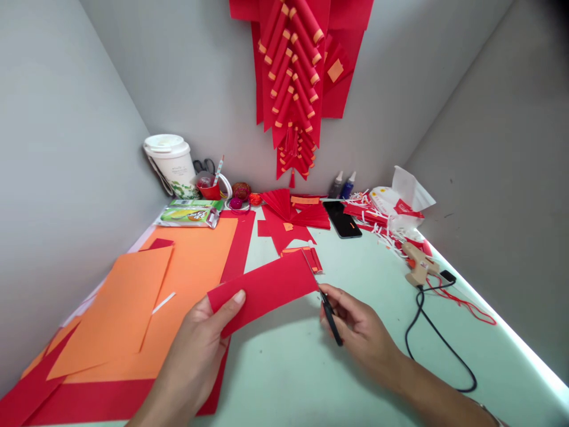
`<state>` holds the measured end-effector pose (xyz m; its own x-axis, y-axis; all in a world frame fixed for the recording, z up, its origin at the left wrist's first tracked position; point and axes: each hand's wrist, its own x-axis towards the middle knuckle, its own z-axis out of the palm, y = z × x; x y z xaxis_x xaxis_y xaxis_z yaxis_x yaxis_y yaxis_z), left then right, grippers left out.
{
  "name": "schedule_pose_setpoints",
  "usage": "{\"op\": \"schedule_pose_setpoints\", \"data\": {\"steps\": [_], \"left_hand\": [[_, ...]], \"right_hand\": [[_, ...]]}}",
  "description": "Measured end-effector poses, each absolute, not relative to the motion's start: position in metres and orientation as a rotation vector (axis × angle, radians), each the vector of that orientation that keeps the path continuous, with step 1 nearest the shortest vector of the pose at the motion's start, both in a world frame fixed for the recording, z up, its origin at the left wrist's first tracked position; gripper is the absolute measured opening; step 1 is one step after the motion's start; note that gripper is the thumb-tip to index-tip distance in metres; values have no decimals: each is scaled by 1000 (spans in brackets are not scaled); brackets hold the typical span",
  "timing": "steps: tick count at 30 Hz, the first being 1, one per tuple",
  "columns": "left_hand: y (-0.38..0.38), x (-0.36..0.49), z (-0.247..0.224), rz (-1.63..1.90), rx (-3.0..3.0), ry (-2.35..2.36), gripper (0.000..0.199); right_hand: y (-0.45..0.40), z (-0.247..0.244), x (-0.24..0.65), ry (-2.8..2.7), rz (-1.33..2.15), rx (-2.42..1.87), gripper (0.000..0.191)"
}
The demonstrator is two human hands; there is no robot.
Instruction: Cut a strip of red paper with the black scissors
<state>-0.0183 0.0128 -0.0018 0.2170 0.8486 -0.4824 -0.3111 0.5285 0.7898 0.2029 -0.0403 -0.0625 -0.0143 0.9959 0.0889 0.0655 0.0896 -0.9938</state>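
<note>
A red paper strip [271,289] is pinched at its left end by my left hand [208,332], thumb on top. My right hand [351,323] is closed around black-handled scissors [329,320]. Their blades lie along the strip's right end, over the pale green table [284,379]. Just beyond the strip is a small red paper piece with orange bands [315,259], partly covered by it. Farther back lie a pointed red paper shape [284,228] and folded red paper fans [278,204].
Orange sheets [120,296] and red sheets [102,397] cover the left side. At the right are a glue gun [420,261] with a looping cord and paper scraps [377,219]. A phone [342,219], bottles [347,185] and a white cup [171,166] stand or lie toward the back.
</note>
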Motion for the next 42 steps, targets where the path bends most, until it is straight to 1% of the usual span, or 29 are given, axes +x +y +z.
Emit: {"op": "schedule_pose_setpoints", "data": {"steps": [8, 14, 17, 20, 24, 25, 30, 35, 42], "left_hand": [[15, -21, 0, 873, 564, 1057, 48], [15, -23, 3, 910, 586, 1087, 51], [13, -24, 3, 936, 587, 1090, 49], [12, -26, 2, 983, 565, 1089, 40], [12, -28, 0, 993, 581, 1093, 12], [12, -28, 0, 969, 605, 1099, 10], [14, -28, 0, 875, 679, 1158, 17], [12, -23, 5, 889, 766, 1302, 28], [10, -19, 15, 891, 893, 1404, 39]], "right_hand": [[-40, -58, 202, -1316, 1115, -1198, 36], [-40, -57, 201, -1267, 1179, -1190, 36], [-41, -59, 202, -1235, 1218, -1168, 36], [-42, -60, 202, -1199, 1250, -1123, 35], [-42, -58, 202, -1175, 1280, -1095, 33], [-42, -57, 201, -1168, 1285, -1093, 33], [-41, -56, 201, -1157, 1296, -1097, 35], [-42, -57, 202, -1161, 1318, -1126, 37], [-42, -59, 202, -1151, 1347, -1134, 36]]}}
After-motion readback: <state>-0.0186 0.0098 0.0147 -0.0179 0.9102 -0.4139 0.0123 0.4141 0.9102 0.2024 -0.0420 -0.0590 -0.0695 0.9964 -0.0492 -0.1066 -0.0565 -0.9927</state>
